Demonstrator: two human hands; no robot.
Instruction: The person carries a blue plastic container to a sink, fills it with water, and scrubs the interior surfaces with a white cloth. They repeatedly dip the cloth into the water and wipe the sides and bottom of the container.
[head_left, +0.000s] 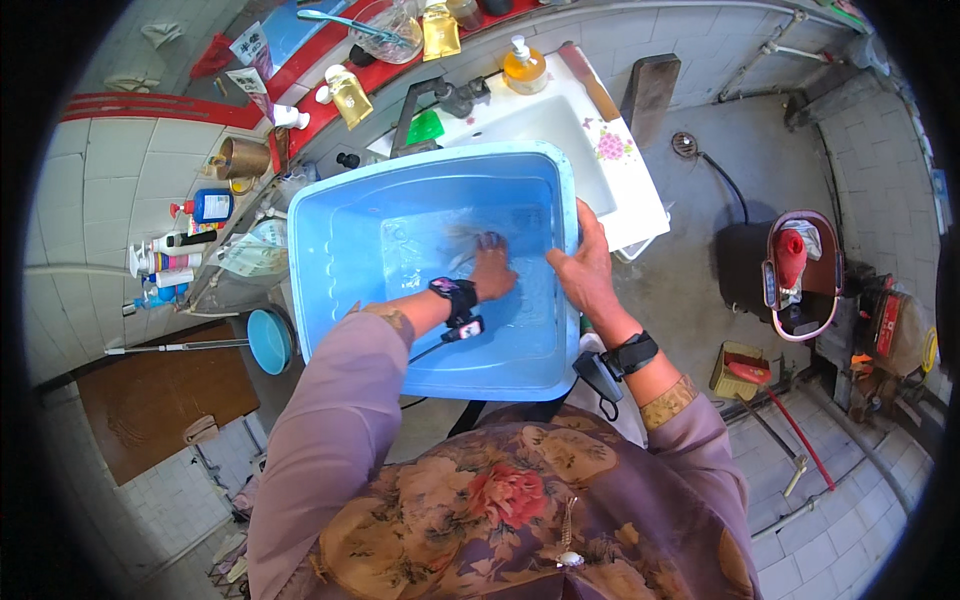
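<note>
A large light-blue plastic basin is tilted over the front of a white ceramic washbasin. Its inside looks wet and shiny. Deep inside it, my left hand presses near the bottom with the fingertips blurred. A pale streaked blur lies by those fingers; whether it is water or a cloth, and whether the hand grips anything, I cannot tell. With the thumb over the edge, my right hand holds the basin's right rim; its fingers are partly hidden behind the wall.
A dark faucet, a green item and a pump bottle of amber liquid are at the sink's back. Tubes crowd a red shelf. A trash bin stands right, a dustpan below it. At left is a small blue basin.
</note>
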